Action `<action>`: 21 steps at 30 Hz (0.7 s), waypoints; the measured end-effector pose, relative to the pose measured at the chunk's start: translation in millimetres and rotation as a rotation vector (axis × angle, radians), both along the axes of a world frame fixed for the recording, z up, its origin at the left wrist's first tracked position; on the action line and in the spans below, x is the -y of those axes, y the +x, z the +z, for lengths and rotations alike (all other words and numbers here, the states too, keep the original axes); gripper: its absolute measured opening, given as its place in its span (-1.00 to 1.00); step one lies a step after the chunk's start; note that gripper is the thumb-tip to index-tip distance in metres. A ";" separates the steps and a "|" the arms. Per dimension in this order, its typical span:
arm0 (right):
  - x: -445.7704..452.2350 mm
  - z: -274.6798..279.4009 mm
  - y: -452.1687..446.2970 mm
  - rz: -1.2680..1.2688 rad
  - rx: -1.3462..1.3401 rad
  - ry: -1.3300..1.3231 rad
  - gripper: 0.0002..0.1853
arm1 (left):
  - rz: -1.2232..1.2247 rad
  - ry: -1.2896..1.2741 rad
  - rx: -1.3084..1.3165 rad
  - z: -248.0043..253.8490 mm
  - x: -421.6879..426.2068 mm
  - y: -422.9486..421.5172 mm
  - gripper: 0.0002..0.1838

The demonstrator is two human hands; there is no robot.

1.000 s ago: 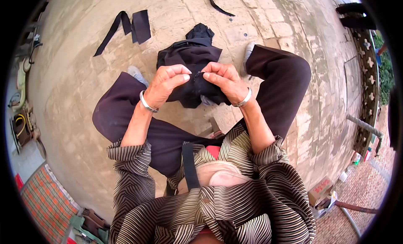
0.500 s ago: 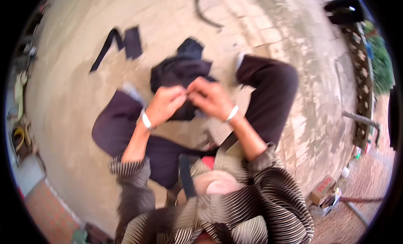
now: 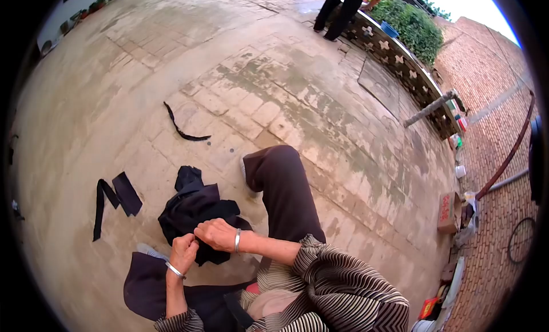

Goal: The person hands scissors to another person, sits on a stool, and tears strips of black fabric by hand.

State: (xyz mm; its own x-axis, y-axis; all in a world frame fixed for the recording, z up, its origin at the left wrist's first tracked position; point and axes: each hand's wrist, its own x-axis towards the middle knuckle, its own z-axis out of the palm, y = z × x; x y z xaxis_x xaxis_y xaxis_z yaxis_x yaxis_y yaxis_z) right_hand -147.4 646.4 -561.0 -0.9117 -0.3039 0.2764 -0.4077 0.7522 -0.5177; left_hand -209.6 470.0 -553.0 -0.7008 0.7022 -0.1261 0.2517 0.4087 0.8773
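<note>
My left hand (image 3: 184, 253) and my right hand (image 3: 215, 235) are closed, knuckles close together, in front of a bundle of dark cloth (image 3: 191, 203). Their fingertips are pinched, and what lies between them is too small or hidden to make out. Crumpled and black to dark purple, the cloth sits between my bent legs. Each wrist carries a silver bangle. Left of the bundle, a dark rectangular cloth piece (image 3: 127, 194) lies on the ground beside a folded black strip (image 3: 99, 212). Beyond it is a curved black strip (image 3: 183, 132).
My dark-trousered leg (image 3: 289, 195) is bent to the right of the cloth. Farther off, a person (image 3: 337, 12) stands by a low patterned wall (image 3: 394, 52) with green plants behind it. A slanted post (image 3: 432, 109), a cardboard box (image 3: 449, 213) and a brick wall (image 3: 486, 69) line the right.
The view has swung up and to the right, so the hands and cloth appear lower and farther left. The standing person shows more fully. Both hands stay closed and close together.
</note>
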 end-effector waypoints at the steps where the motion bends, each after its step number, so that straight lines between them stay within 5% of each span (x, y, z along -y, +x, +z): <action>1: 0.9 -0.4 0.9 0.003 -0.007 0.022 -0.92 | -0.021 -0.010 0.001 -3.2 0.6 -0.8 -0.86; 21: 9.6 -7.7 12.6 -0.079 0.145 -0.023 -0.87 | -0.053 -0.063 -0.266 3.9 -4.5 13.1 -0.88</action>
State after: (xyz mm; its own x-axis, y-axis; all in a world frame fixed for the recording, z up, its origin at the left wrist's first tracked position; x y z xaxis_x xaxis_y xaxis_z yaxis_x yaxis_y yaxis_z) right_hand -134.8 636.8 -568.7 -0.9633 -0.2249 0.1464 -0.2677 0.7663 -0.5840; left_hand -196.5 474.5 -549.1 -0.6776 0.7353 0.0128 0.4923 0.4406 0.7507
